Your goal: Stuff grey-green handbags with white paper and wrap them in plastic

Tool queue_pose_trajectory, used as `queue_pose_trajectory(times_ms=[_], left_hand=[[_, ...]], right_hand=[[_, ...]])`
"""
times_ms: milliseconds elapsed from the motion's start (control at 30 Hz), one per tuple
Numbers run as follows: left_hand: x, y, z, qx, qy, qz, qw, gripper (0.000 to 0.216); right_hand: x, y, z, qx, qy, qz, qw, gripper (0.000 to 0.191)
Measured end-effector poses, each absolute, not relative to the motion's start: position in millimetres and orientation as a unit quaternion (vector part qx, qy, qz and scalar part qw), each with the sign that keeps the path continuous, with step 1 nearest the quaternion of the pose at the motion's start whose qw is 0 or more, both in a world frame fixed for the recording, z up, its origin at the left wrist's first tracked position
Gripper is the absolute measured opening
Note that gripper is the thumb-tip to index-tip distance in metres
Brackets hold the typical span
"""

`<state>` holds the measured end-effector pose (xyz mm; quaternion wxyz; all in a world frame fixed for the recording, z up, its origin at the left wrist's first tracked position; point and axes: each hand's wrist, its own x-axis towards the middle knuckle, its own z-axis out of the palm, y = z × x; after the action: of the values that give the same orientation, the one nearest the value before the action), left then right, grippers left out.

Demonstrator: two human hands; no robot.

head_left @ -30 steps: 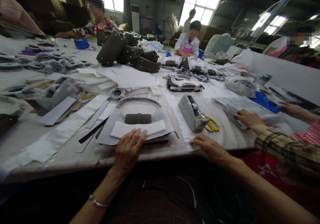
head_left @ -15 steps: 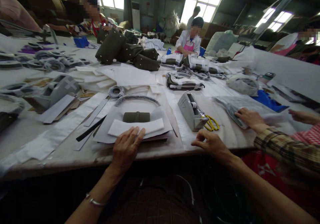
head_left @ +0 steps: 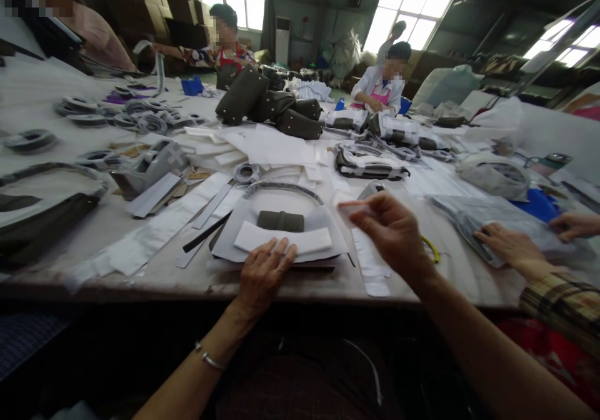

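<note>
My left hand (head_left: 265, 273) lies flat, fingers spread, on the near edge of a white padded strip (head_left: 300, 240) that rests on a grey sheet (head_left: 334, 223). Just beyond it lies a small dark olive folded piece (head_left: 280, 220), and behind that a curved grey strap (head_left: 281, 187). My right hand (head_left: 391, 232) is raised above the table. It pinches a long white strip (head_left: 372, 264), which hangs down to the tabletop. The hand covers most of a grey tape dispenser (head_left: 372, 189).
Yellow scissors (head_left: 430, 250) peek out right of my hand. A co-worker's hands (head_left: 509, 245) press on a plastic-wrapped bundle (head_left: 487, 210). Olive bags (head_left: 272, 104), a second dispenser (head_left: 150, 170), grey strap coils (head_left: 135, 117) and paper sheets (head_left: 276, 148) crowd the table. Other people work at the far side.
My right hand has risen from the table edge and moved left, lifting a white strip in a pinch. The left hand has stayed put. The view has swung left.
</note>
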<state>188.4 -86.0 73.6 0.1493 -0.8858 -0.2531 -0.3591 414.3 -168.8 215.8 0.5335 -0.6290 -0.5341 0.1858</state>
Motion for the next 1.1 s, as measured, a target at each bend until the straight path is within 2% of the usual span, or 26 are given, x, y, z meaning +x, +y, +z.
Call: queue_pose_trajectory(times_ms=[100,167,233,300,367,433,533,600,767,833,900,1033,1100], left_hand=[[188.3,-86.4,70.7,-0.885,-0.249,-0.370,0.135,0.027],[188.3,-87.0,68.8,-0.886,-0.245,-0.373,0.122,0.024],[188.6,-87.6,67.6,-0.890,-0.244,-0.369,0.108,0.022],[189.2,-87.8,66.9,-0.891,-0.245,-0.370,0.096,0.023],[189.7,-87.5,66.3,-0.888,-0.245,-0.379,0.090,0.024],[190.1,-87.1,66.0,-0.886,-0.243,-0.384,0.088,0.024],[190.3,-86.6,66.1,-0.886,-0.237,-0.389,0.082,0.022],[190.2,-86.4,66.6,-0.884,-0.234,-0.396,0.081,0.022],[190.3,-86.1,66.8,-0.880,-0.234,-0.403,0.091,0.020],[190.6,-85.9,66.2,-0.879,-0.237,-0.401,0.098,0.020],[190.8,-85.9,65.5,-0.879,-0.242,-0.398,0.104,0.022],[191.1,-86.4,65.4,-0.879,-0.243,-0.394,0.112,0.027],[191.1,-86.7,66.4,-0.882,-0.242,-0.389,0.109,0.030]], right_hand=[[374.8,-178.4,203.2,-0.571,-0.690,0.307,0.323,0.010],[363.6,-189.8,190.7,-0.555,-0.742,0.317,0.202,0.004],[364.1,-199.3,184.3,-0.575,-0.751,0.295,0.138,0.009],[371.5,-203.5,187.5,-0.598,-0.729,0.313,0.116,0.014],[380.9,-200.4,197.3,-0.608,-0.695,0.362,0.127,0.020],[388.9,-189.1,207.7,-0.619,-0.669,0.378,0.164,0.017],[393.3,-158.5,214.5,-0.663,-0.646,0.289,0.244,0.023],[388.9,-133.8,211.9,-0.685,-0.634,0.241,0.266,0.025],[358.3,-84.2,190.7,-0.678,-0.665,0.262,0.174,0.061],[348.7,-73.3,180.2,-0.684,-0.667,0.247,0.163,0.057],[347.3,-67.6,171.2,-0.676,-0.661,0.266,0.188,0.046],[371.0,-69.5,163.1,-0.598,-0.604,0.415,0.324,0.043],[389.5,-74.5,162.5,-0.585,-0.584,0.422,0.374,0.041]])
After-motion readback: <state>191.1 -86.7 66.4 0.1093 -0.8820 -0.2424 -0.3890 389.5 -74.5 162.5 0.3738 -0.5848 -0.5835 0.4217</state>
